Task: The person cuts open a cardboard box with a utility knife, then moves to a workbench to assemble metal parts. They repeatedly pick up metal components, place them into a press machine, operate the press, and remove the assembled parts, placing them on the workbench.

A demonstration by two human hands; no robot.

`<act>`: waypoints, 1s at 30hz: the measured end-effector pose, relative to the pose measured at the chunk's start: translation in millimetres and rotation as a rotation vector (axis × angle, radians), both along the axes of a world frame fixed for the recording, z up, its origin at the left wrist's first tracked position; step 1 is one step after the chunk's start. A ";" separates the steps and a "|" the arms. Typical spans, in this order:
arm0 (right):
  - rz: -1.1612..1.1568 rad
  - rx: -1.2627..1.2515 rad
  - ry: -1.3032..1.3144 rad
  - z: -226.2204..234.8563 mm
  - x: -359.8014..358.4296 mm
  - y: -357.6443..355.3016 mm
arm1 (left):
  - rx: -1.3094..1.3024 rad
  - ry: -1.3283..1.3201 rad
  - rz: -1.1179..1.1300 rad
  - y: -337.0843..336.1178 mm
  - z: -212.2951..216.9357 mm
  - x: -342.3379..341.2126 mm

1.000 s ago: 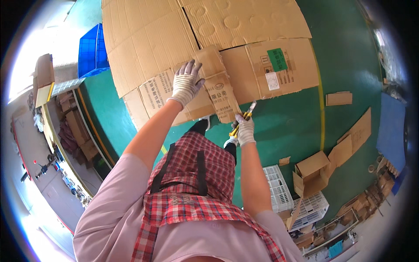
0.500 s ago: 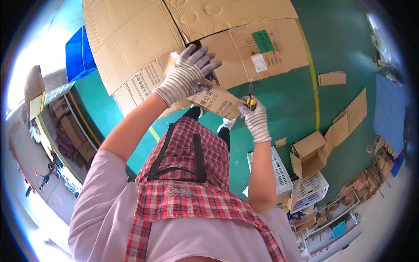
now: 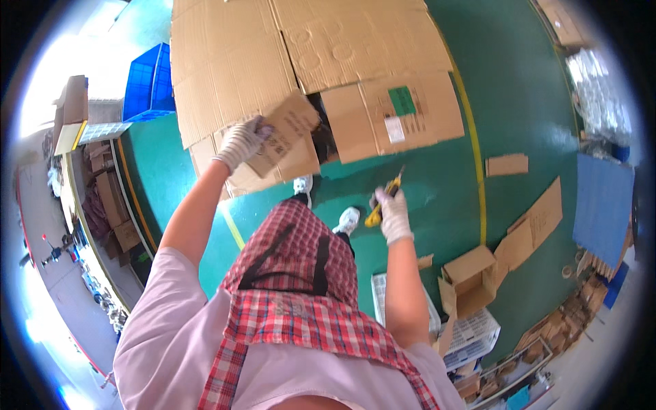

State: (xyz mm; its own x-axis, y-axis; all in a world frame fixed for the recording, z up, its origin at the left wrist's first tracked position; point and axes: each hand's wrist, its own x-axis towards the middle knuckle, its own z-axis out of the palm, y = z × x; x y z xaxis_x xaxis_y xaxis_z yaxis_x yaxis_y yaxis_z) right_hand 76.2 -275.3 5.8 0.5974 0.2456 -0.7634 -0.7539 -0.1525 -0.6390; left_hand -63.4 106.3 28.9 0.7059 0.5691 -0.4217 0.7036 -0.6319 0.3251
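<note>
My left hand (image 3: 240, 142), in a striped work glove, is closed on the edge of a printed cardboard piece (image 3: 290, 130). This loose piece lies tilted over the near side of large flattened cardboard sheets (image 3: 232, 65). Out to the right, my gloved right hand (image 3: 394, 213) grips a yellow utility knife (image 3: 374, 218), its blade pointing up and away from me, apart from the cardboard. Between the left piece and a cardboard flap (image 3: 350, 123) with a green label, a dark gap shows. What lies inside the gap cannot be made out.
A blue plastic crate (image 3: 148, 82) stands at the far left. At my right are an open cardboard box (image 3: 471, 280), white plastic crates (image 3: 475, 336) and a long cardboard strip (image 3: 529, 222) on the green floor. A small flat cardboard piece (image 3: 507, 165) lies beyond the yellow line.
My left hand has moved the printed cardboard piece left onto the sheets, widening the dark gap. My right hand has let go of the piece's edge and drawn back with the knife.
</note>
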 end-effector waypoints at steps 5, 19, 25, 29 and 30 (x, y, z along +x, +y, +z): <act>0.273 -0.010 -0.023 5.5 8.4 74.1 | 0.145 0.016 0.214 163.0 1.3 -15.3; 1.277 -0.424 -0.905 -89.2 51.7 550.6 | 0.599 -0.264 0.224 250.6 -196.8 35.9; 1.404 -0.557 -0.982 -105.9 49.4 619.4 | 0.560 -0.225 0.255 251.2 -194.1 37.6; 1.429 -0.636 -0.803 -91.5 49.7 628.8 | 0.533 -0.177 0.279 247.1 -193.8 38.4; 1.250 -0.669 -0.622 -92.3 48.8 631.2 | 0.540 -0.168 0.281 247.7 -194.5 39.2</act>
